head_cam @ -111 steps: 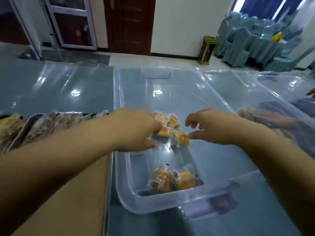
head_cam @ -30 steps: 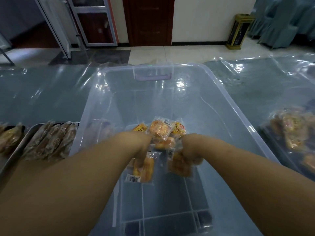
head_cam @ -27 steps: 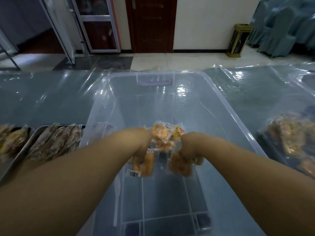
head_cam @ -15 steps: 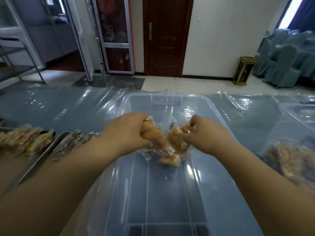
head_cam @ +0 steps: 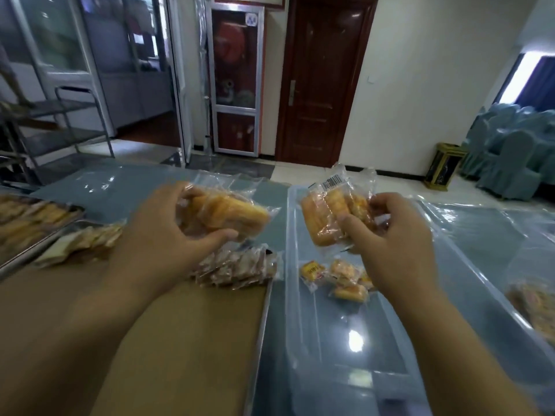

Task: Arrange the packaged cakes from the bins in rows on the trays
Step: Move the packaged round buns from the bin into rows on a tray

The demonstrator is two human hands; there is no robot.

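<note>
Packaged cakes (head_cam: 339, 277) — small, golden, each sealed in crinkled clear film — lay loose on the ridged floor of a transparent plastic bin (head_cam: 330, 349) while a person held two more handfuls above the work. The left hand (head_cam: 162, 232) had fingers and thumb curled round a bunch of oblong cakes (head_cam: 231, 214), soft-looking loaves whose wrappers flared out past the knuckles. It hung above the far end of a steel-rimmed tray (head_cam: 259, 340) lined with smooth brown paper (head_cam: 180, 340).

The right hand (head_cam: 390, 241) pinched a second bunch (head_cam: 324, 220) over the bin, thumb pressed across the front of the packets, a white barcode label (head_cam: 333, 180) showing on the uppermost wrapper.

At the tray's far end a row of wrapped cakes (head_cam: 237, 267) stood on edge, overlapping like shingles and touching one another. To the left lay another row (head_cam: 81, 244) of paler, flatter packets, and beyond it a second metal tray (head_cam: 27, 250) carried more golden cakes, blurred at the picture's edge. A blurred heap of packets (head_cam: 531, 304) lay outside the bin's right wall.

The tabletop (head_cam: 120, 187) was blue-grey under a glossy, wrinkled plastic sheet that caught the room's light. Behind it stood a dark wooden door (head_cam: 321, 85) and chairs (head_cam: 516, 151) in pale blue fabric covers.
</note>
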